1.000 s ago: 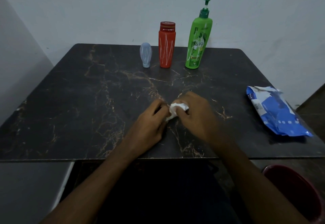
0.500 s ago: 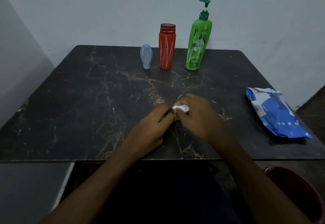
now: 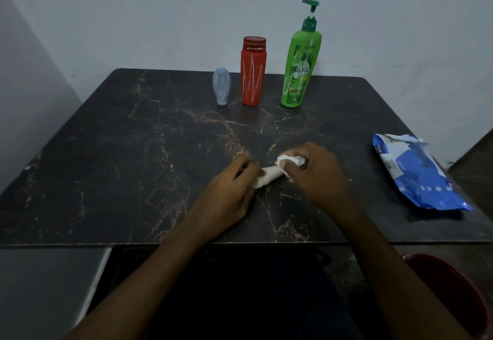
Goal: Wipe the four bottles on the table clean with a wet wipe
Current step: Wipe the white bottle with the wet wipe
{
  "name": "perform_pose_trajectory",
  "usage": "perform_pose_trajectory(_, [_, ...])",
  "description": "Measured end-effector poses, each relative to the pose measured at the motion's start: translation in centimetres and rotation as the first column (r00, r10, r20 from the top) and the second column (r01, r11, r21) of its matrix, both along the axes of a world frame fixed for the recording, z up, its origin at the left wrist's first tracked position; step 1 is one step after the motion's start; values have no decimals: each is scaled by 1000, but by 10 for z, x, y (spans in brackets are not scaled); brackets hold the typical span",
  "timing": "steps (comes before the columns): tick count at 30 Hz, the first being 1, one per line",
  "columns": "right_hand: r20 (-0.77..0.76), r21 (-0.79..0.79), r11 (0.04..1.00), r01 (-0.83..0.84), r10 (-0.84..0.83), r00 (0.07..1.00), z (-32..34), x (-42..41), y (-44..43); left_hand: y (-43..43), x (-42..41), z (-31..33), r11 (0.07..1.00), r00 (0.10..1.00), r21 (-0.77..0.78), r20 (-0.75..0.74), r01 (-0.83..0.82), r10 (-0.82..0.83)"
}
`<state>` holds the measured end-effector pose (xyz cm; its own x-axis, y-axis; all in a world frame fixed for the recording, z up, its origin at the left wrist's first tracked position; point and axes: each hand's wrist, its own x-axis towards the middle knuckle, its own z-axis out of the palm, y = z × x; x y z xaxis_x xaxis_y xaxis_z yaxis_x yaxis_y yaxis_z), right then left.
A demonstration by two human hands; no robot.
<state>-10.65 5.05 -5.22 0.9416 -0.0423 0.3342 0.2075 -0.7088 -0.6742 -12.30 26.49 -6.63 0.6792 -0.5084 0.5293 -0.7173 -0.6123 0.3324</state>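
Note:
A small white bottle (image 3: 269, 177) lies tilted between my hands over the middle of the dark marble table (image 3: 112, 158). My left hand (image 3: 229, 193) grips its near end. My right hand (image 3: 316, 177) holds a crumpled white wet wipe (image 3: 286, 159) against the far end of that bottle. At the back of the table stand three bottles in a row: a small pale blue one (image 3: 221, 86), a red one (image 3: 253, 70) and a tall green pump bottle (image 3: 301, 64).
A blue wet-wipe pack (image 3: 418, 174) lies at the table's right edge. A dark red bin (image 3: 453, 294) stands on the floor at the lower right. Walls close the table in at the back and left.
My right hand has slid the wipe to the right along the small bottle. More of the white bottle now shows between my hands.

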Motion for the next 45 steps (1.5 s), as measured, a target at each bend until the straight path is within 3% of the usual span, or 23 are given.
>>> perform_pose_trajectory(5, [5,121,989,83,-84,996,-3,1,4,2,4,-2,993,998,-113,-57,-44,38])
perform_pose_trajectory(12, [60,89,994,-61,56,997,0,-10,25,3,9,-2,978,996,-193,-68,-77,65])
perform_pose_trajectory(16, [0,100,994,35,-35,999,-12,6,-4,3,11,-3,967,995,-242,-85,-79,60])
perform_pose_trajectory(20, [-85,193,979,-64,81,993,-13,8,-11,5,12,-1,945,992,-321,-122,-68,30])
perform_pose_trajectory(23, [-134,245,968,-59,94,986,-14,3,-4,5,14,4,887,974,-447,-228,-116,12])
perform_pose_trajectory(26, [-157,320,947,-35,90,984,-17,-5,12,3,18,10,771,927,-596,-375,-225,-19])
perform_pose_trajectory(30, [-121,370,929,-20,69,990,-22,-17,37,-3,26,11,655,868,-668,-495,-353,-37])
perform_pose_trajectory(32, [-88,370,927,-64,103,991,-22,-23,46,-6,29,8,652,842,-653,-538,-385,-40])
perform_pose_trajectory(35, [-78,333,939,-92,124,989,-18,-28,49,-8,33,6,738,842,-559,-539,-378,23])
perform_pose_trajectory(40, [-84,273,962,-5,29,996,-18,-24,25,1,39,8,907,873,-290,-465,-306,146])
perform_pose_trajectory(45, [-26,212,976,53,-49,998,-22,-16,8,5,44,-3,977,933,-87,-324,-196,159])
